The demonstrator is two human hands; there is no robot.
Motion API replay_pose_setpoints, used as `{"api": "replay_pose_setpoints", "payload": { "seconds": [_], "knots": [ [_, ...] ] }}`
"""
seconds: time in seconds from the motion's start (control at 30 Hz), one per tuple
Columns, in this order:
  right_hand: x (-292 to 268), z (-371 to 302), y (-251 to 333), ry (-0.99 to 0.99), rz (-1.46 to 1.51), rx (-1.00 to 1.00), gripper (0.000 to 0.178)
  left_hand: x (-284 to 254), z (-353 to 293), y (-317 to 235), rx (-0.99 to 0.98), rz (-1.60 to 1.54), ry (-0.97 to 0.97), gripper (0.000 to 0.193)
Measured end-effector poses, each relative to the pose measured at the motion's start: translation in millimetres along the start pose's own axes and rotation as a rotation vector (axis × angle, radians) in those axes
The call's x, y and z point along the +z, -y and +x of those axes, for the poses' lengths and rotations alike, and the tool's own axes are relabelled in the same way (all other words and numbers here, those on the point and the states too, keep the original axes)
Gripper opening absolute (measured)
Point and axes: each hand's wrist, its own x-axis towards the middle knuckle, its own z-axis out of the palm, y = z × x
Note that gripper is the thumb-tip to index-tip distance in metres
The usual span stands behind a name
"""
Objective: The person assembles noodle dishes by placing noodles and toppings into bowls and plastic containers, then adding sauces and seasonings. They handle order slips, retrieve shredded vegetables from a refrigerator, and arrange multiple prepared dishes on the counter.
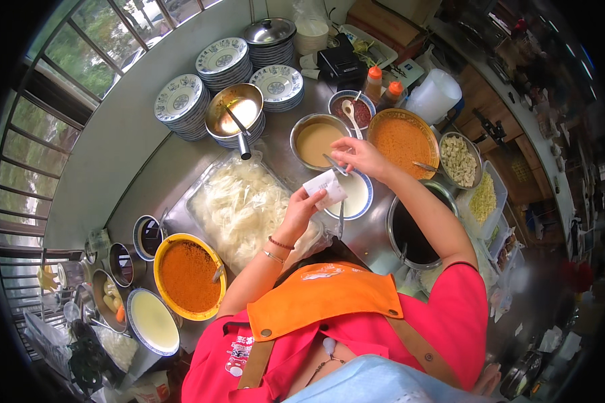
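Note:
My left hand (302,209) is closed on a small white paper slip (323,189), held up over the bowls. Above and right of it, my right hand (361,156) has its fingers curled around the handle of a metal spoon (334,163); the spoon's lower end is hidden behind the slip and hand. Beneath them is a blue-rimmed bowl of white liquid (357,195). A steel bowl of tan sauce (316,142) sits just beyond my fingers. A tray of pale noodles (245,205) under clear plastic lies left of my left hand.
Stacked patterned plates (181,97) and a steel pan (235,111) stand at the back left. Orange sauce (403,141), dark liquid (420,225) and diced food (458,161) fill containers on the right. A yellow basin of red-orange powder (189,275) is at near left.

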Motion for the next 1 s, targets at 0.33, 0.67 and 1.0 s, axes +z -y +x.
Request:
{"api": "replay_pose_setpoints", "payload": {
  "seconds": [0.33, 0.67, 1.0],
  "knots": [
    [-104.9, 363.3, -134.5, -0.333, -0.572, -0.023, 0.045, -75.7, -129.8, 39.1, -0.110, -0.040, -0.555, 0.030],
    [-62.3, 495.5, -192.9, -0.742, -0.530, 0.108, 0.032, -69.2, -155.5, 66.0, -0.106, -0.219, -0.923, 0.033],
    [-90.0, 386.1, -72.1, -0.766, -0.654, -0.308, 0.010, -56.4, -122.4, 31.2, -0.039, -0.106, -0.767, 0.031]
  ]
}}
